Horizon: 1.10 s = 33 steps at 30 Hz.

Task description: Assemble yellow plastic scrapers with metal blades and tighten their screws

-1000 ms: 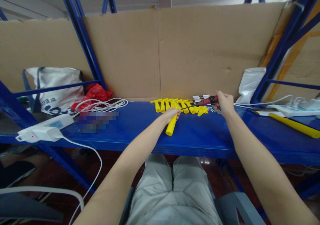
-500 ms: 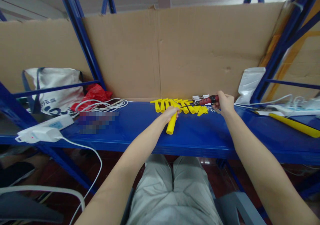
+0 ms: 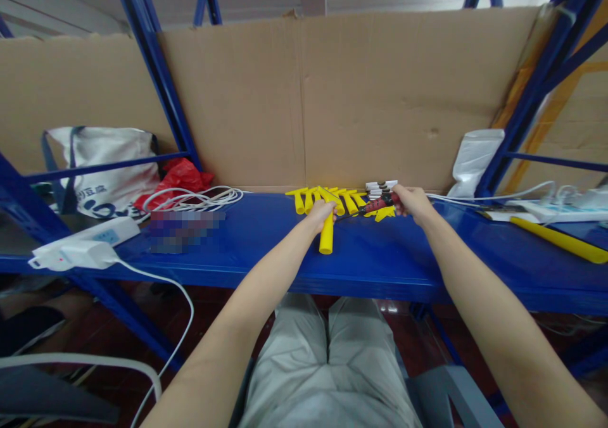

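Note:
My left hand (image 3: 322,213) is closed round the top of a yellow plastic tube (image 3: 327,238), which points toward me on the blue shelf (image 3: 266,251). My right hand (image 3: 409,200) grips a red-handled screwdriver (image 3: 377,204), whose dark tip reaches left toward the tube's upper end. Behind both hands lies a row of several yellow T-shaped plastic pieces (image 3: 349,199) against the cardboard back wall (image 3: 370,99). A small stack of white pieces (image 3: 380,186) sits just behind the screwdriver.
At the left are a white power strip (image 3: 80,247), coiled white cables (image 3: 194,199), a red bag (image 3: 178,178) and a white tote bag (image 3: 104,168). At the right lie a long yellow rod (image 3: 560,239), a white pouch (image 3: 477,156) and cables. Blue rack posts (image 3: 156,73) flank the shelf.
My right hand has brought the screwdriver left and lower, closer to the tube. My left hand has turned the tube from a slant to nearly straight toward me.

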Motion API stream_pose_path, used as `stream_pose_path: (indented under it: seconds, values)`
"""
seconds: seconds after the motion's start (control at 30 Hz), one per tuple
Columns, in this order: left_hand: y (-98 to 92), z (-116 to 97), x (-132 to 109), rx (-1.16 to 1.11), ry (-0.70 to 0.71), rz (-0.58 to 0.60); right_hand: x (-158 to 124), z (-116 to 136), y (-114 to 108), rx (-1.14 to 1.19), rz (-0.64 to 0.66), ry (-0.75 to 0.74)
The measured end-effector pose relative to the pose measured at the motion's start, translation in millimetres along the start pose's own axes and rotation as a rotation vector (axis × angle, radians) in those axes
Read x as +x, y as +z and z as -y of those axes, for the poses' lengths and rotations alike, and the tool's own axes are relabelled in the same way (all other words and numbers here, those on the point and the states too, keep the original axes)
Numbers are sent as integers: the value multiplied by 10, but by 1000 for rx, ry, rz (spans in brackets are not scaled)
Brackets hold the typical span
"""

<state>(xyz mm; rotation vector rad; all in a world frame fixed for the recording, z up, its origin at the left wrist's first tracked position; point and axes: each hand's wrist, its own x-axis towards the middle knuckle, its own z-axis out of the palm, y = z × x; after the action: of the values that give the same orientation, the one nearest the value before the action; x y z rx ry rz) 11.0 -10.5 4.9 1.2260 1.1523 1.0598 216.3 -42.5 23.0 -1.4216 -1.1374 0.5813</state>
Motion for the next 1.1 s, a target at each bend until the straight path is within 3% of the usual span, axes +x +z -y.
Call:
stream_pose_path:
  seconds: [0.2,0.5,0.63,0.87,1.1]
  values:
    - [0,-9,-3,-8,5,-9,-60,-88,89,-320,340,155]
    - [23,15,-5,40,48,-41,-80,-122,174,-569,528,180]
    - [38,28,-17,111,108,-76,-37,-123,131,-686,498,143]
    - [50,44,-43,222,255,-39,147,-190,32,-993,303,4]
    - [14,87,3,635,492,-5,390,-432,-287,-1146,15,-89]
